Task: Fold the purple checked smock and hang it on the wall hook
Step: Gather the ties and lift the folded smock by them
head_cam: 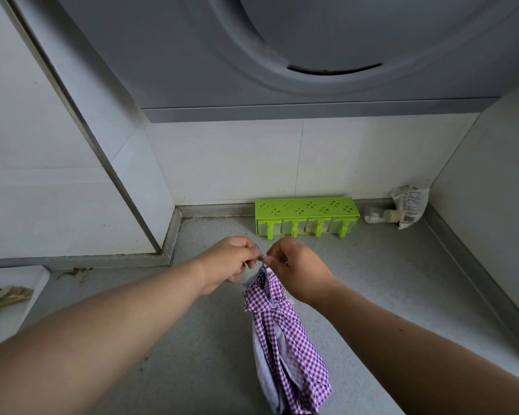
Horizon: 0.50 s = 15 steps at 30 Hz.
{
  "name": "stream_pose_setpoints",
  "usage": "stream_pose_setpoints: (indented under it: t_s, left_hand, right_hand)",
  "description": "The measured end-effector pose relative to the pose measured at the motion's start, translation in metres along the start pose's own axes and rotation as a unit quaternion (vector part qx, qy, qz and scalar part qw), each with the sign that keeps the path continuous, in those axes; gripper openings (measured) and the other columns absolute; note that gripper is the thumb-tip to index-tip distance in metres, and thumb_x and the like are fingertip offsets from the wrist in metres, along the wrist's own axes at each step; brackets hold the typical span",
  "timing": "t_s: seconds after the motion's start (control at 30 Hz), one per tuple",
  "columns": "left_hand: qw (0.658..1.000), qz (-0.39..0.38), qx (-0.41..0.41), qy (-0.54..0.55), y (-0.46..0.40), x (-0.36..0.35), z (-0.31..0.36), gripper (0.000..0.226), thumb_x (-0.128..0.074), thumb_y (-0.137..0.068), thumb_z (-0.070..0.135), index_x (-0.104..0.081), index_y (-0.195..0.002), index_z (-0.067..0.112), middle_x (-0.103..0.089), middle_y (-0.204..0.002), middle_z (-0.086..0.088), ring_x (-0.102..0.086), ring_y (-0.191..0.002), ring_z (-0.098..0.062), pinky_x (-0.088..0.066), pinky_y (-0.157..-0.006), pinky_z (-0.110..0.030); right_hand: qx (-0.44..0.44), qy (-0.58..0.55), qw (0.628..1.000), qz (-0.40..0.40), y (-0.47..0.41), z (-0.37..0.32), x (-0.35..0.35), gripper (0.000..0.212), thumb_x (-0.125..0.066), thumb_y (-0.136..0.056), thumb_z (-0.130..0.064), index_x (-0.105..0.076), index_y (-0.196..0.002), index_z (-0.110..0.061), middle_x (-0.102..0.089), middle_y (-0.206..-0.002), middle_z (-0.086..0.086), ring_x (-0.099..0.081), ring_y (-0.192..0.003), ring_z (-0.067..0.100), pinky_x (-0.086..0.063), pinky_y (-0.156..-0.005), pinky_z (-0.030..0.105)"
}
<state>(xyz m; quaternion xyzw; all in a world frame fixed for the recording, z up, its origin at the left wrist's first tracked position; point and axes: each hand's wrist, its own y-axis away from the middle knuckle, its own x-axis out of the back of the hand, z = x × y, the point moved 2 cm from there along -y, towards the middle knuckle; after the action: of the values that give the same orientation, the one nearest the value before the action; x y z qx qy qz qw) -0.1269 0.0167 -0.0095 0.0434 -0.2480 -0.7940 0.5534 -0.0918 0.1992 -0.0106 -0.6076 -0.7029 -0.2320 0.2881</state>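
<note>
Both hands pinch the smock's small top loop: left hand (228, 263), right hand (294, 269), just in front of the green rack (306, 215). Smock (285, 339) hangs limp over the tabletop (387, 280); light, soft, floppy. Judgement: keep grip at loop. No hook visible.

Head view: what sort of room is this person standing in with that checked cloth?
Most likely a home kitchen. A grey range hood hangs over a speckled counter, a green seasoning rack stands against the tiled wall, and a bag leans in the corner.
</note>
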Motion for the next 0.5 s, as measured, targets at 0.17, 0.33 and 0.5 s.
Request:
stream_pose_setpoints:
  t_s: [0.17,0.33,0.5]
  left_hand:
    - [0.993,0.096,-0.009,-0.07,-0.003,0.019,0.004,0.023,-0.054,-0.108,0.019,-0.059,-0.087,0.014,-0.055,-0.076,-0.003,-0.038,-0.055,-0.014,-0.03,-0.051,-0.024]
    - [0.967,0.168,-0.045,-0.185,-0.002,0.023,0.01,0.026,-0.048,-0.11,0.024,-0.056,-0.088,0.012,-0.066,-0.083,-0.012,-0.056,-0.071,-0.023,-0.045,-0.063,-0.033]
    - [0.982,0.132,-0.051,-0.121,0.002,0.006,0.013,0.021,-0.05,-0.11,0.021,-0.058,-0.092,0.014,-0.07,-0.086,-0.007,-0.063,-0.073,-0.018,-0.052,-0.062,-0.031]
  right_hand:
    - [0.0,0.018,0.998,-0.064,0.006,0.002,-0.002,0.01,-0.061,-0.101,-0.027,-0.063,-0.095,-0.019,-0.069,-0.111,-0.009,-0.063,-0.091,0.003,-0.053,-0.075,0.021]
    - [0.004,0.046,0.992,-0.114,0.006,-0.01,-0.005,0.012,-0.059,-0.098,-0.024,-0.058,-0.087,-0.02,-0.069,-0.112,-0.007,-0.064,-0.094,0.01,-0.051,-0.069,0.023]
    - [-0.008,0.113,0.98,-0.161,0.008,-0.015,-0.007,0.017,-0.058,-0.097,-0.032,-0.056,-0.087,-0.018,-0.061,-0.086,-0.001,-0.053,-0.073,0.014,-0.043,-0.061,0.03]
